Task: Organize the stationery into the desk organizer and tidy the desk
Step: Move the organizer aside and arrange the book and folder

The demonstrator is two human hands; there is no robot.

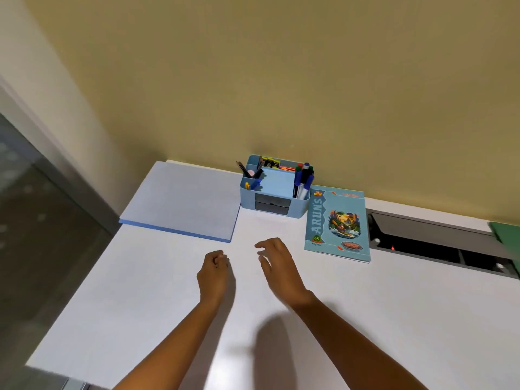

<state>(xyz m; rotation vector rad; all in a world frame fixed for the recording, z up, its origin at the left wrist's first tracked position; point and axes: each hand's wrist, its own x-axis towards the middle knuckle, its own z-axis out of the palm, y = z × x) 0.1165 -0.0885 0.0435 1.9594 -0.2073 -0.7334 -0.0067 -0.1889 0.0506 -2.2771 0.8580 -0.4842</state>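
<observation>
A yellow wall (281, 80) filled the far side, meeting a paler wall (42, 80) at the left. A white desk (140, 291) stood against it. Grey floor (33, 235) showed left; a dark recess (436, 243) with a red light (392, 247) opened at the desk's far right.

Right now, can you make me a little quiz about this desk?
1. True or false: the notebook lies to the right of the desk organizer.
2. Where do the markers stand in the organizer? A) the right compartment B) the left compartment C) the drawer
3. Which hand has its fingers curled in, the left hand or the right hand?
Key: 1 true; 2 A; 3 the left hand.
</observation>
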